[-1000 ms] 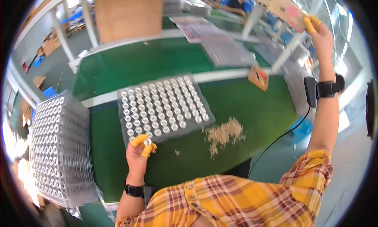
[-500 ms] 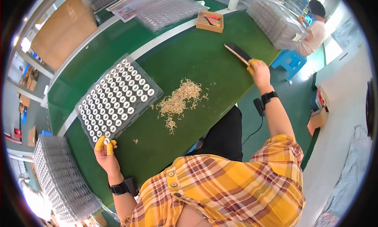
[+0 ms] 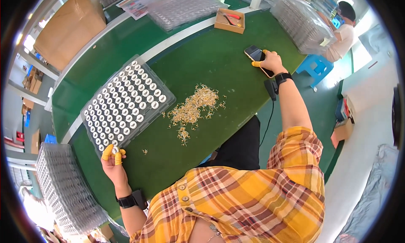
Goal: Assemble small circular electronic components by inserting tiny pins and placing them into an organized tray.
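A cardboard box sits beyond the right hand, clasping a smartphone; small loose parts separate it from the left hand, pinching a round metal part at the tray corner. The smartphone has turned flatter.

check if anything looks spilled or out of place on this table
Two things, perhaps: small bits lie in a loose heap beside the tray, with a few strays apart, which looks like a spill; and the phone in the right hand seems odd among work parts.
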Demonstrator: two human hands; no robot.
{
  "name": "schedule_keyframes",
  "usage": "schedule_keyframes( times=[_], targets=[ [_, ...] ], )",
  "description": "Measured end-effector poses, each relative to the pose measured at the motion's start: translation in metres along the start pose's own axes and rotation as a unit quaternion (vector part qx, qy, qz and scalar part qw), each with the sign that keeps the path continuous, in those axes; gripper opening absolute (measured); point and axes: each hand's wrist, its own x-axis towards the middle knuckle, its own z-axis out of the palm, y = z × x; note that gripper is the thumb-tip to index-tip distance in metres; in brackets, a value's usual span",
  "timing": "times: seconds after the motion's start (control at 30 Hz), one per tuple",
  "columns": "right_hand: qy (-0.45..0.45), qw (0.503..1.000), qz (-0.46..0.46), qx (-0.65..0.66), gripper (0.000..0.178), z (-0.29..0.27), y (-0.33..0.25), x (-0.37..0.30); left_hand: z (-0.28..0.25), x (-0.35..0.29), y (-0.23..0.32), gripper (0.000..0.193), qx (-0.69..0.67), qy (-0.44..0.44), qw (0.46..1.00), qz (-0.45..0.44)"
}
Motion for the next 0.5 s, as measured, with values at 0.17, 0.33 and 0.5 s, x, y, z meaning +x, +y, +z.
schedule_keyframes(
  times=[0.17,0.33,0.5],
  targets=[
    [-0.032,0.998,0.017,0.042,0.096,-0.004,-0.003,0.005,0.000,-0.001,0.001,0.031,-0.005,0.004,1.000,-0.005],
    [0.015,0.999,0.019,0.024,0.091,-0.006,-0.010,-0.004,0.005,0.000,0.004,0.031,-0.013,0.006,1.000,0.000],
    [0.096,0.995,0.009,-0.025,0.086,-0.014,-0.029,-0.025,0.004,0.001,0.005,0.030,-0.010,0.000,1.000,-0.003]
  ],
)
